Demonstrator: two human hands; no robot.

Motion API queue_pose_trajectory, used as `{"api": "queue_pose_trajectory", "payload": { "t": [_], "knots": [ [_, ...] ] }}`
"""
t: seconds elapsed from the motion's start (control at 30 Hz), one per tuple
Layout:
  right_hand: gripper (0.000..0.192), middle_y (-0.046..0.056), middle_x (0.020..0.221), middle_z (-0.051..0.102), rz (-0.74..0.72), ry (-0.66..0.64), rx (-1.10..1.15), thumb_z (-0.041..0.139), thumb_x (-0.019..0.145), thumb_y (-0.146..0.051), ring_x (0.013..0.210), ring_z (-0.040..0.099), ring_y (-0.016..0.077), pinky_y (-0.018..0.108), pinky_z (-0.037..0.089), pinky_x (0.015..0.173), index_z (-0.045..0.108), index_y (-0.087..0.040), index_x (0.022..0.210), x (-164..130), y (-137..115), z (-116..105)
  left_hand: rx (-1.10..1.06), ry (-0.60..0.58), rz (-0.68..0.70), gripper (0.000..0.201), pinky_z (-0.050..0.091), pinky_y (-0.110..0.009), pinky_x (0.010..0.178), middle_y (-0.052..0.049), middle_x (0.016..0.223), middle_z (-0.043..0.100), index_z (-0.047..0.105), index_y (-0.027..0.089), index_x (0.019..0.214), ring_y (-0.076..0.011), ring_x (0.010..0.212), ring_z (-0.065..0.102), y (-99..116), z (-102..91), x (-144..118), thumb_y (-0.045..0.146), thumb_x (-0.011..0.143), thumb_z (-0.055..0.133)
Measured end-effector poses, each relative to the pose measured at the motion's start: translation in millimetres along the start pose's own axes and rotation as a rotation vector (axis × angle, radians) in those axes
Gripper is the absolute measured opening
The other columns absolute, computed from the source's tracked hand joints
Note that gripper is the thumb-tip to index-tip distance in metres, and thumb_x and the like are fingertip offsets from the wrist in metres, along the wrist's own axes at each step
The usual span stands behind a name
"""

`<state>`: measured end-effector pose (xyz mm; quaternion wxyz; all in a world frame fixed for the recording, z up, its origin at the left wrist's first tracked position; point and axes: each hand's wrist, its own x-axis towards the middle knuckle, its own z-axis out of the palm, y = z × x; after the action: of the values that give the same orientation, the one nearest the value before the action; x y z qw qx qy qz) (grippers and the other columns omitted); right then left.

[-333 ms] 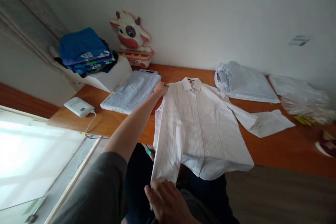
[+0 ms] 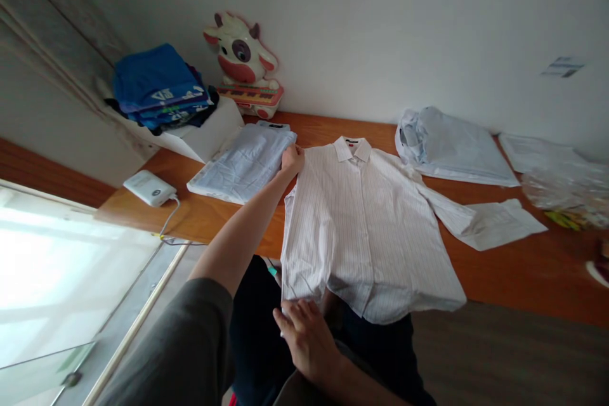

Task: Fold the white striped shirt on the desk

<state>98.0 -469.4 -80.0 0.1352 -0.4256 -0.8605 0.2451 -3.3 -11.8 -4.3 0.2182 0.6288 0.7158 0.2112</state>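
White striped button shirt (image 2: pixel 366 228) lay half-folded: left hand (image 2: pixel 291 158) pinched its shoulder, right hand (image 2: pixel 309 336) gripped the folded-in side's hem; right sleeve unfolded

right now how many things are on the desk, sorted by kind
shirts: 3 (striped shirt, folded blue shirt, bagged shirt)
clothes stack: 1
cow toy: 1
white charger box: 1
paper sheets: 2
total: 9
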Motion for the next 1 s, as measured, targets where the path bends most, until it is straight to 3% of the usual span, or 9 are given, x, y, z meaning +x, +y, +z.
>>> {"api": "queue_pose_trajectory", "payload": {
  "t": [0.17, 0.23, 0.3, 0.4, 0.47, 0.6, 0.7, 0.83, 1.0],
  "knots": [
    [0.075, 0.011, 0.181, 0.044, -0.058, -0.119, 0.112, 0.081, 0.101, -0.044, 0.155, 0.052, 0.0384, 0.064, 0.049, 0.126, 0.052, -0.031, 0.169, -27, 19, -10, -0.32, 0.12, 0.076, 0.062, 0.054, -0.033, 0.112, -0.022, 0.154, 0.066, 0.046, 0.01, 0.161, -0.0229, 0.132, 0.069, -3, -18.7, -72, 0.029, 0.105, 0.066],
    [0.057, 0.01, 0.174, 0.053, -0.072, -0.075, 0.179, 0.075, 0.104, -0.038, 0.156, 0.052, 0.0354, 0.06, 0.049, 0.128, 0.063, -0.029, 0.159, -39, 23, -27, -0.541, 0.247, 0.199, 0.05, 0.057, -0.033, 0.108, -0.018, 0.155, 0.065, 0.053, 0.018, 0.154, -0.0224, 0.134, 0.069, -15, -22.5, -142, 0.036, 0.107, 0.063],
    [0.041, 0.011, 0.158, 0.067, -0.073, 0.039, 0.255, 0.069, 0.105, -0.026, 0.151, 0.058, 0.0314, 0.054, 0.054, 0.125, 0.072, -0.025, 0.146, -43, 27, -54, -0.766, 0.466, 0.179, 0.031, 0.059, -0.033, 0.095, -0.009, 0.125, 0.075, 0.064, 0.023, 0.135, -0.0194, 0.107, 0.074, -36, -16.4, -227, 0.042, 0.111, 0.059],
    [0.04, 0.01, 0.138, 0.076, -0.061, 0.218, 0.342, 0.056, 0.108, -0.013, 0.133, 0.07, 0.0245, 0.045, 0.061, 0.117, 0.072, -0.024, 0.143, -24, 33, -106, -1.012, 0.802, -0.013, 0.018, 0.048, -0.025, 0.066, 0.005, 0.081, 0.061, 0.064, 0.024, 0.105, -0.0125, 0.066, 0.056, -75, 10.4, -337, 0.042, 0.106, 0.069],
    [0.045, 0.011, 0.14, 0.075, -0.052, 0.273, 0.3, 0.049, 0.111, -0.012, 0.132, 0.071, 0.0226, 0.043, 0.063, 0.114, 0.068, -0.025, 0.149, 5, 42, -136, -1.031, 0.787, -0.195, 0.021, 0.05, -0.025, 0.069, 0.003, 0.088, 0.062, 0.067, 0.026, 0.105, -0.0142, 0.074, 0.06, -96, 32.6, -379, 0.045, 0.101, 0.075],
    [0.059, 0.017, 0.178, 0.047, -0.05, 0.218, -0.035, 0.047, 0.113, -0.019, 0.168, 0.04, 0.0307, 0.055, 0.043, 0.136, 0.045, -0.016, 0.173, 69, 76, -154, -1.002, 0.352, -0.307, 0.049, 0.06, -0.035, 0.095, -0.006, 0.124, 0.075, 0.073, 0.028, 0.121, -0.0262, 0.115, 0.073, -112, 58.8, -390, 0.059, 0.087, 0.087],
    [0.078, 0.019, 0.186, 0.028, -0.022, 0.152, -0.213, 0.056, 0.114, -0.038, 0.174, 0.024, 0.0353, 0.063, 0.028, 0.142, 0.024, -0.013, 0.181, 90, 108, -143, -0.967, 0.027, -0.266, 0.044, 0.06, -0.037, 0.09, -0.005, 0.101, 0.078, 0.079, 0.023, 0.101, -0.0284, 0.099, 0.075, -118, 54.1, -380, 0.064, 0.085, 0.086],
    [0.091, 0.018, 0.187, 0.02, -0.055, 0.088, -0.26, 0.06, 0.112, -0.055, 0.175, 0.02, 0.0342, 0.063, 0.021, 0.143, 0.017, -0.015, 0.182, 82, 139, -144, -0.893, -0.013, -0.242, 0.044, 0.054, -0.033, 0.073, -0.002, 0.077, 0.07, 0.077, 0.021, 0.078, -0.0231, 0.076, 0.066, -131, 40.3, -386, 0.064, 0.091, 0.08],
    [0.067, 0.016, 0.181, 0.043, -0.073, 0.067, -0.226, 0.05, 0.116, -0.044, 0.167, 0.041, 0.034, 0.063, 0.029, 0.139, 0.036, -0.022, 0.178, 107, 138, -170, -0.966, -0.082, -0.292, 0.047, 0.061, -0.038, 0.088, -0.007, 0.105, 0.083, 0.086, 0.023, 0.105, -0.0298, 0.098, 0.076, -125, 37.5, -404, 0.064, 0.083, 0.088]
  ]
}}
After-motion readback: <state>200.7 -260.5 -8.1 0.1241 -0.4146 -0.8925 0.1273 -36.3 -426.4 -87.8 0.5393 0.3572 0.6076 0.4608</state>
